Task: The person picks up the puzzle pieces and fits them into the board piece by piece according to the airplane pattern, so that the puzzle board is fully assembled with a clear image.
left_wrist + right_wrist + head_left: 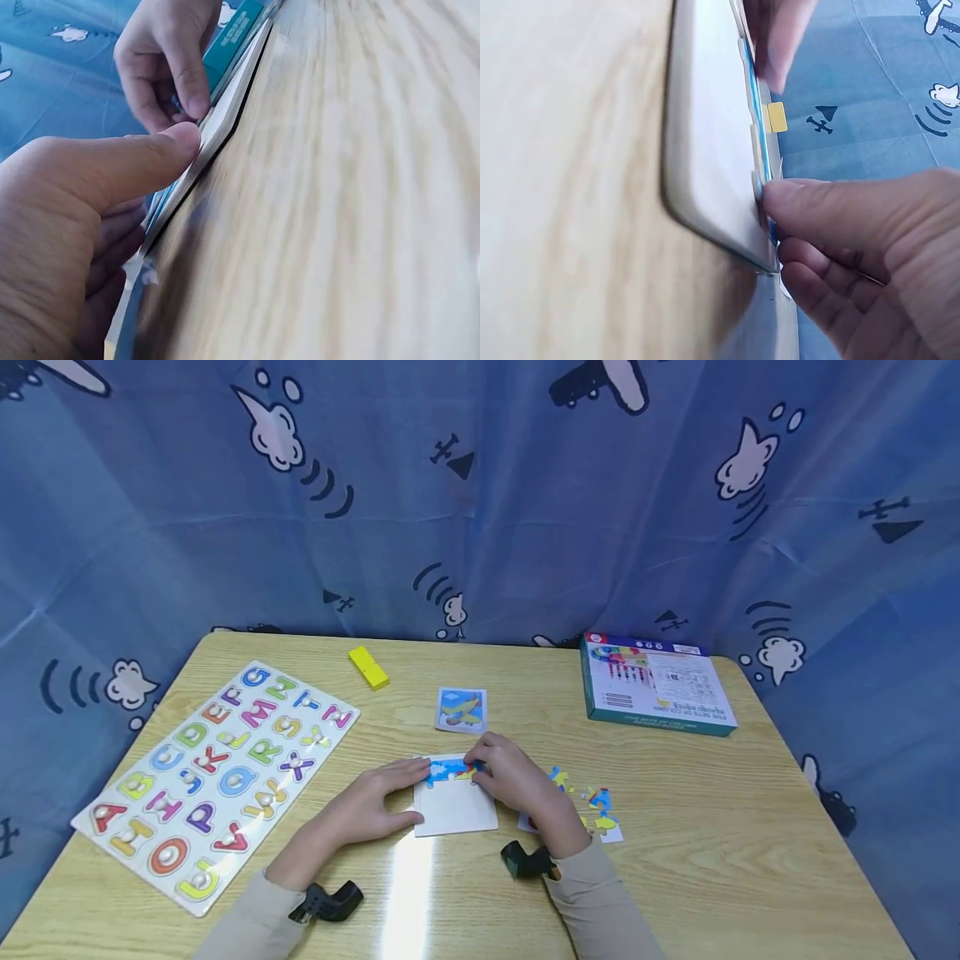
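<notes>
Pale wooden counter (pixel 697 843): left hand (pixel 371 800), fingers extended, touches the board (pixel 457 812); right hand (pixel 516 779) pinches a piece (pixel 757 185), which, pressed askew, could dislodge laid pieces (pixel 446 769).

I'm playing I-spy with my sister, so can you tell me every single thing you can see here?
Table: 1, pale wood, across the lower view
Curtain: 1, blue with planes and clouds, behind
Puzzle tray: 1, white, mid-table
Fitted pieces: count unclear, mostly blue, along the tray's far edge
Loose pieces: too jumbled to count, blue and yellow, right of the tray
White-edged card: seems 1, mostly hidden, under the loose pieces
Picture card: 1, blue with a yellow plane, beyond the tray
Letter board: 1, white with colourful letters, left
Block: 1, yellow, back left
Box: 1, green and white, back right
Wrist cameras: 2, black, one per arm
Sleeves: 2, beige, forearms
Left hand: 1, bare, tray's left edge
Right hand: 1, bare, pinching a puzzle piece, tray's far right corner
</notes>
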Demonstrator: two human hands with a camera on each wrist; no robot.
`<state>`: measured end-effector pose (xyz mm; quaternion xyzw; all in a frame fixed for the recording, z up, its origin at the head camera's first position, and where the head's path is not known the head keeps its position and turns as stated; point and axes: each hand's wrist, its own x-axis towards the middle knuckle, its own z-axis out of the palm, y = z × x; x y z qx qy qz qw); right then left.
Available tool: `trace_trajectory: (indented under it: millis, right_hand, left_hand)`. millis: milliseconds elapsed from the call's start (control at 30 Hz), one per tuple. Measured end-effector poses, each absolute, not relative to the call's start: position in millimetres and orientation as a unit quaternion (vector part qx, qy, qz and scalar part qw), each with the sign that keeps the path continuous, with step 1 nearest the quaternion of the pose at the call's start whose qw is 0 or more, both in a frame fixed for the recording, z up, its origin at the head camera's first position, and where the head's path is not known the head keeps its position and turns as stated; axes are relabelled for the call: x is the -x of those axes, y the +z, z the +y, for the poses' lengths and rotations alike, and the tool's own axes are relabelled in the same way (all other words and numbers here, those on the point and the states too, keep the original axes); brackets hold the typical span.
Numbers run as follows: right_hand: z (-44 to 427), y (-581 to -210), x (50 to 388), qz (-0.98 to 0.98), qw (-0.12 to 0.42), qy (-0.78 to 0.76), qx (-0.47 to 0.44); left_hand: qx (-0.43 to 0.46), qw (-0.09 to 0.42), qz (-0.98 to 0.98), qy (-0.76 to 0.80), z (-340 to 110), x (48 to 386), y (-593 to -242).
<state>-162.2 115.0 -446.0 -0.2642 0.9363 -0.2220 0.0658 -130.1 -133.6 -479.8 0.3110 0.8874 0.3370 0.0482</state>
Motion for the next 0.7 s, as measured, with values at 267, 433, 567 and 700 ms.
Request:
trace_trajectory:
  millis: [267, 433, 567, 700]
  right_hand:
    - [115.0, -446.3, 162.1, 0.937, 0.067, -0.231, 0.254]
    - [118.1, -445.4, 162.6, 0.938, 0.062, -0.233, 0.25]
    - [131.2, -437.8, 164.6, 0.932, 0.057, -0.272, 0.231]
    - [154.8, -424.4, 165.3, 0.921, 0.047, -0.318, 0.219]
  left_hand:
    - [-0.314, 0.034, 0.885, 0.341, -140.1, 123.3, -479.4]
    - [-0.316, 0.052, 0.887, 0.334, -139.8, 123.3, -479.3]
    - [-0.318, 0.062, 0.887, 0.33, -139.7, 124.0, -479.9]
    - [-0.317, 0.066, 0.889, 0.323, -139.6, 123.7, -479.6]
